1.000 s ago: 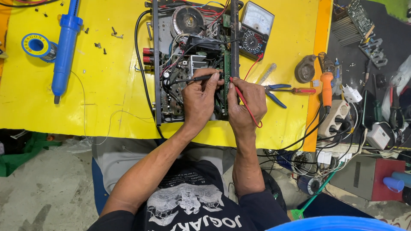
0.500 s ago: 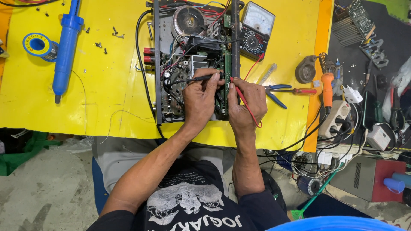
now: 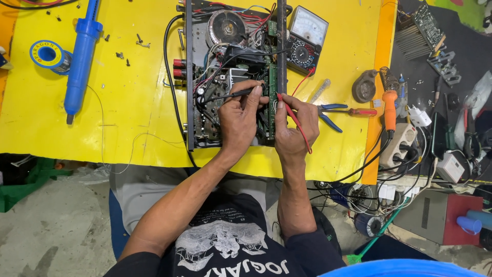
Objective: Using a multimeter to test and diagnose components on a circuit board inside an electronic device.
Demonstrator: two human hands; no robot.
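While both hands rest on the open metal box (image 3: pixel 230 77) full of wires and parts, each hand holds a thin test stick. The left hand (image 3: pixel 240 119) has its fingers closed around the black stick (image 3: pixel 230 94), which lies across the top of the hand and points right, toward the green board (image 3: pixel 271 82). The right hand (image 3: pixel 294 123) has its fingers closed around the red stick (image 3: pixel 293 119). Its tip touches the green board just above the thumb, and its red wire runs down over the back of the hand. The two tips are near each other at the board's edge. The box sits in the middle of the yellow worktop (image 3: pixel 128 102). Just beside it, up and to the right, lies a meter (image 3: pixel 306 38) with a dial. Blue-handled pliers (image 3: pixel 328 114) and a red screwdriver (image 3: pixel 359 111) lie near the right hand. A blue pump tool (image 3: pixel 82 54) lies well apart on the left.
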